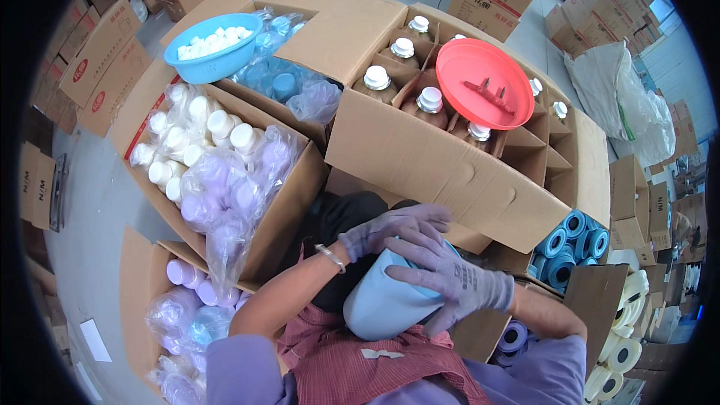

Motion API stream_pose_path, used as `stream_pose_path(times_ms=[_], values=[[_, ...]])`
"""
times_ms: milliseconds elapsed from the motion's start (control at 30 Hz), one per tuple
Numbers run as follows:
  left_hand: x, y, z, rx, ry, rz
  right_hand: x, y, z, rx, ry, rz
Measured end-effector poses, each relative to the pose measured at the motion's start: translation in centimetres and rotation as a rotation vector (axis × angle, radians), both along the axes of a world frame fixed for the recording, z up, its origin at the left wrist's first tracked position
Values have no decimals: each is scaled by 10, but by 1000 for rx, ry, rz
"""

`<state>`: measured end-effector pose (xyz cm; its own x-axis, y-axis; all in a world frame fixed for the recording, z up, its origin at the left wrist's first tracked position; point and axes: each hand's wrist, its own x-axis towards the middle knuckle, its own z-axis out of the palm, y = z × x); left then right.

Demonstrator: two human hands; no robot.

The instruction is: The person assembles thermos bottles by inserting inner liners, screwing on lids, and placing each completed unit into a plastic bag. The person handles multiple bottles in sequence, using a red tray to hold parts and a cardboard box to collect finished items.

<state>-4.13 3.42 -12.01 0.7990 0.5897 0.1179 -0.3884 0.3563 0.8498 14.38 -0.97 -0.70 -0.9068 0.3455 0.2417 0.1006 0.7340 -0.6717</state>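
Note:
On my lap lies a tilted light-blue plastic housing (386, 301), smooth and cup-shaped, its mouth turned up toward my hands. My right hand (454, 277), in a grey-purple glove, grips it at the rim, with fingers over the mouth and thumb along the side. Just beyond the rim is my left hand (394, 229), gloved alike, fingers stretched out to the right; the right fingers partly cover it. What lies inside the housing's mouth is hidden by my hands.
Ahead, a divided carton (420, 161) holds white-capped bottles (403, 48) with a red plate-like part (480, 79) on top. At left stand a carton of bagged white and lilac containers (244, 139) and a blue basin (214, 49) of small white pieces. Blue rings (559, 266) lie right.

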Motion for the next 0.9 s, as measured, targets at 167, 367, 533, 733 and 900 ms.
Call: stream_pose_path(times_ms=[167, 367, 533, 733, 900], values=[[15, -31, -12, 300, 207, 102, 5, -55, 30, 37, -153, 46], [-13, -81, -18, 679, 531, 368, 17, -74, 23, -39, -132, -219], [-44, -128, 51, 826, 957, 513, 15, -82, 20, 31, -124, -258], [-82, -131, 13, 468, 786, 791, -14, 10, 12, -145, -3, -79], [-128, -56, -137, -481, 581, 861, 7, 40, -17, -687, 129, -367]])
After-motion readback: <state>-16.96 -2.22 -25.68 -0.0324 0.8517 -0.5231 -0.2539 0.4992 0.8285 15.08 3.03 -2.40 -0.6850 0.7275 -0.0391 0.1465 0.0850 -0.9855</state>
